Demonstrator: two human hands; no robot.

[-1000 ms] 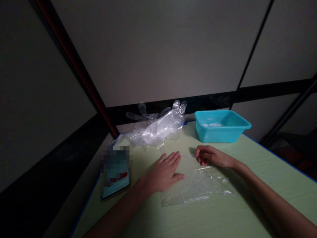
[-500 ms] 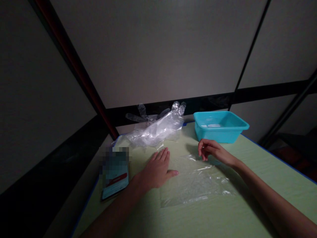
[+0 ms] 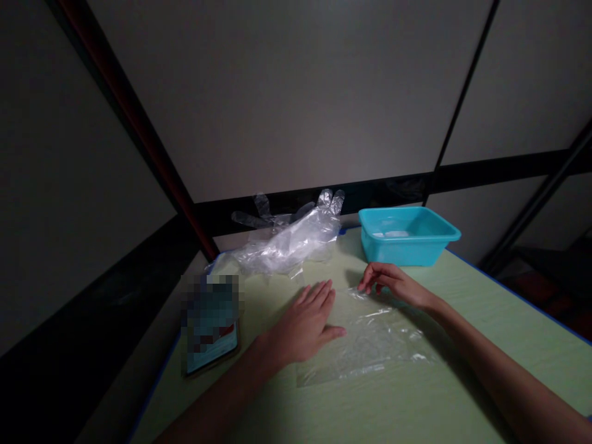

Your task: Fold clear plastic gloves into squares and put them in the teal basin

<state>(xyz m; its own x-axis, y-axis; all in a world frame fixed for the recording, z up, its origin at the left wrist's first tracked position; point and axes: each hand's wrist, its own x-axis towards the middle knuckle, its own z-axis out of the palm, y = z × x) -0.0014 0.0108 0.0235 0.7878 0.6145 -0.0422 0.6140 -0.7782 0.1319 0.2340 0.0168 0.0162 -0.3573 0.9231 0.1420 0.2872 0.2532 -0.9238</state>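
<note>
A clear, thin plastic piece (image 3: 365,345) lies flat and wrinkled on the table; whether it is a glove or a bag I cannot tell. My left hand (image 3: 308,324) rests palm down over its left part, fingers straight and thumb spread out. At the far edge of the plastic, my right hand (image 3: 391,283) hovers low with loosely bent fingers, its thumb apart from them. Its fingertips are close to the film; contact is unclear. Behind both hands lies a pile of clear disposable plastic gloves (image 3: 291,243), some glove fingers sticking up against the wall.
A turquoise plastic basin (image 3: 402,250) stands at the back right, with something pale inside. On the left, a phone (image 3: 213,351), partly blurred out, lies near the edge of the pale green table (image 3: 504,345). A panelled wall (image 3: 300,111) rises directly behind.
My left hand has slid a little right and now covers more of the plastic piece. My right hand has lowered and shifted slightly left toward its far edge.
</note>
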